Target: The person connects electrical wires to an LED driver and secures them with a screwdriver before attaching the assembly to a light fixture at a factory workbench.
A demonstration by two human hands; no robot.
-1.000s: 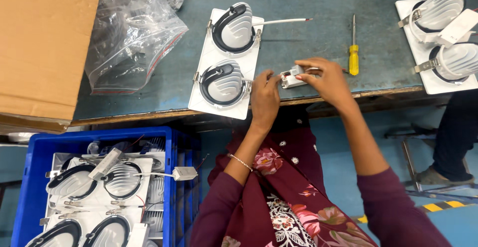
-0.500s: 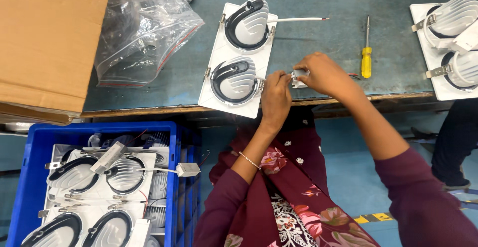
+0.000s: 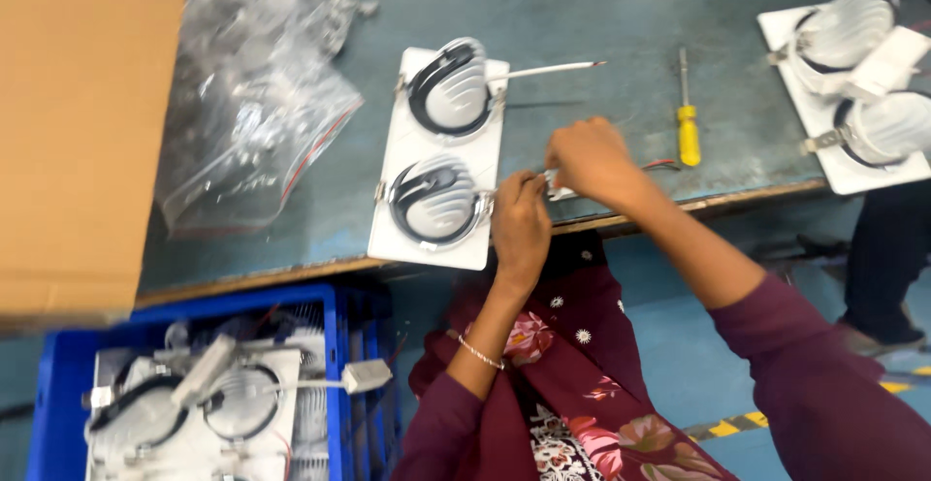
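A white double downlight fitting (image 3: 441,156) lies on the green workbench (image 3: 601,16), with two ribbed lamp heads and a white wire sticking out to the right. My left hand (image 3: 521,229) rests by the fitting's lower right corner, fingers pinched on a small white connector (image 3: 555,182). My right hand (image 3: 592,161) is closed over the same connector from the right, and thin red and black wires (image 3: 661,164) trail out from under it. Most of the connector is hidden by my fingers.
A yellow-handled screwdriver (image 3: 687,127) lies right of my hands. Another double fitting (image 3: 853,83) sits at the bench's far right. Clear plastic bags (image 3: 257,103) and a cardboard box (image 3: 82,122) lie left. A blue crate (image 3: 335,365) of fittings stands below the bench edge.
The view has shifted, so the bench items sit further right and lower. Both hands stay together on the small connector beside the fitting.
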